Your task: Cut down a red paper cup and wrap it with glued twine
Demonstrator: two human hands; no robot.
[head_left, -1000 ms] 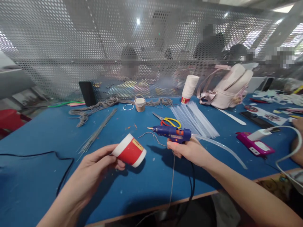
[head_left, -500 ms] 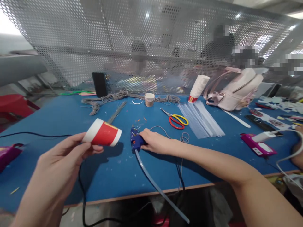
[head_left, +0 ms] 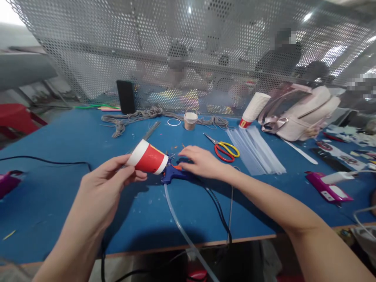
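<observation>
My left hand (head_left: 101, 190) pinches a red and white paper cup (head_left: 149, 157), tilted on its side with its base to the left. The other end of the cup overlaps a blue hot glue gun (head_left: 172, 174) in view; whether they touch I cannot tell. The glue gun lies on its side on the blue table, a long clear glue stick (head_left: 179, 225) trailing from it past the front edge. My right hand (head_left: 202, 162) is open just above and behind the gun's handle, fingers stretched out.
Scissors (head_left: 226, 152) and clear glue sticks (head_left: 257, 150) lie right of centre. Behind are a small bucket-like cup (head_left: 190, 121), grey cord (head_left: 126, 119), a phone (head_left: 126, 96), stacked paper cups (head_left: 255, 107) and a pink backpack (head_left: 302, 113). A purple power strip (head_left: 327, 187) sits at the right.
My right hand has let go of the glue gun, which now lies with its handle pointing right. My left hand has brought the cup rightward, close to the gun.
</observation>
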